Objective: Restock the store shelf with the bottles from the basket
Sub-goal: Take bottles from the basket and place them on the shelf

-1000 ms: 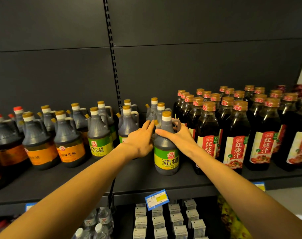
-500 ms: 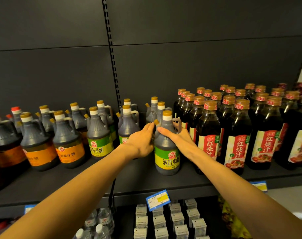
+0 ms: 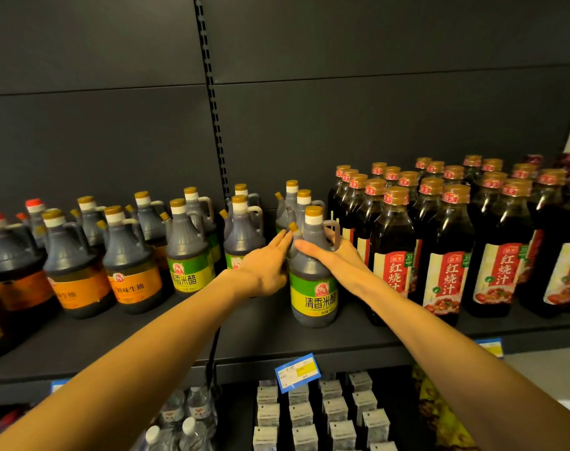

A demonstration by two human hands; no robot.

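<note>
Right — green-label vinegar jug [image 3: 313, 275] stands upright on the shelf [image 3: 166, 340], near front edge, at the head of its own column w/ two like jugs directly behind. Right hand [image 3: 337, 255] wraps the jug's shoulder, thumb across the front, fingers curled round by the handle side; has a real hold. Left hand [image 3: 269, 266] lies flat on the jug's left flank, fingers straight, tips up by the small spout cap; steadying, gripping nothing. Step looks like final seating/alignment, approx. done. To do it well: keep base flat, slide don't lift, nudge back until just beside the jug behind, label square to front. Watch the red-label dark bottles [image 3: 392, 255] close on the right, since right wrist passes just beside them; clearance is tight. Let go left first, then right, straight back. Basket not in view.
</note>
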